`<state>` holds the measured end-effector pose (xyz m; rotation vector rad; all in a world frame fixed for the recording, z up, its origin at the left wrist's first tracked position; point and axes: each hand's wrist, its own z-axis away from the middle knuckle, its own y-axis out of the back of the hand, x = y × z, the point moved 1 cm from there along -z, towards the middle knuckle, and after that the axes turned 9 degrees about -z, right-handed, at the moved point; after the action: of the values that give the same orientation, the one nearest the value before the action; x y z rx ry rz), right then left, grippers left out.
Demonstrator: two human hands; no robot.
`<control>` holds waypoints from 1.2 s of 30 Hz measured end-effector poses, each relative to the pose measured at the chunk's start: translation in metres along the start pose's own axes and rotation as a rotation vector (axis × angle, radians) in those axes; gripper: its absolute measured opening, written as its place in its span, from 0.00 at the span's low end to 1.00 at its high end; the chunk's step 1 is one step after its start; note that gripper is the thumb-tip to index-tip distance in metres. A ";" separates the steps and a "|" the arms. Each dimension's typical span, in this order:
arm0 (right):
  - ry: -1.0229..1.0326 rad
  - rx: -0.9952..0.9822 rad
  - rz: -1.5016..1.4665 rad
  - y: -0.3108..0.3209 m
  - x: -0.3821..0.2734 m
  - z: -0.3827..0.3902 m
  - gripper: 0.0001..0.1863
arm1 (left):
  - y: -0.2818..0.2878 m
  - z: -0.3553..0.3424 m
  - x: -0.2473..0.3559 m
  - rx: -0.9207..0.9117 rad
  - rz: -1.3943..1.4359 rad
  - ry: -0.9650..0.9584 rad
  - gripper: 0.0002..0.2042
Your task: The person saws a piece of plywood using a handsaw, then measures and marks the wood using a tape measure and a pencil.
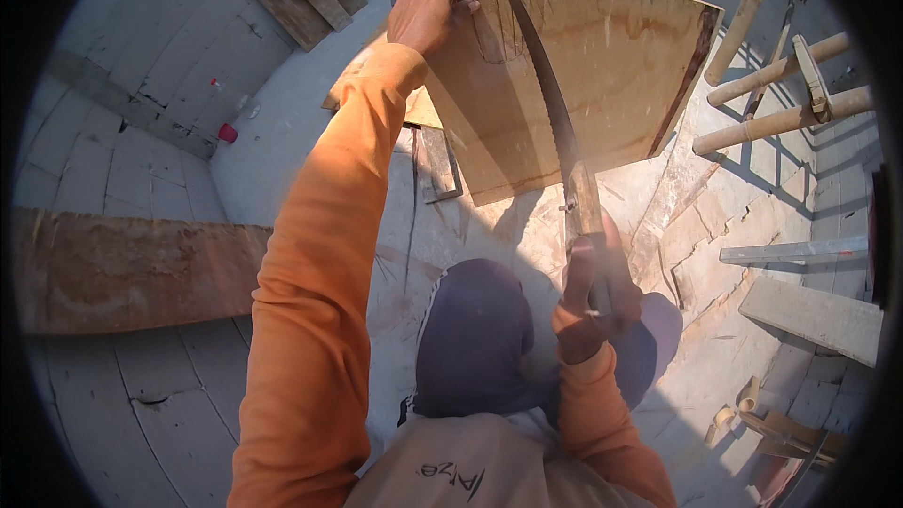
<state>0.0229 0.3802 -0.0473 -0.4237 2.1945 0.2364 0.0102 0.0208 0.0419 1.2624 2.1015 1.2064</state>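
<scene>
Left hand (433, 14) gripping the board (602, 75) edge, right hand (593, 306) closed on the saw (560, 122); the cut looks barely begun beside the left hand.

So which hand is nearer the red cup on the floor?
Left. The left hand grips the plywood sheet's top edge, nearer the red cup; the right hand holds the saw, farther off.

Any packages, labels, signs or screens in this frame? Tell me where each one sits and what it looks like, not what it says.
Bottle: on the paved ground at upper left; small, pale body, lying down.
Cup: just below the bottle; small, red.
Printed mark: on the beige cloth at the bottom edge, below the person's knee; short, dark lettering.
No signs or screens show.
</scene>
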 end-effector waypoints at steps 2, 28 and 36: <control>-0.052 -0.020 0.028 -0.001 0.000 -0.001 0.17 | 0.001 0.002 0.004 0.002 -0.009 -0.020 0.15; 0.020 -0.093 0.022 -0.004 0.024 0.015 0.19 | 0.005 0.006 0.011 0.030 -0.016 0.012 0.12; 0.058 -0.055 -0.025 -0.023 0.024 -0.010 0.18 | 0.005 0.007 0.006 0.072 0.011 0.022 0.15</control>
<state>0.0101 0.3504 -0.0607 -0.4932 2.2424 0.2742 0.0146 0.0301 0.0428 1.2991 2.1741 1.1644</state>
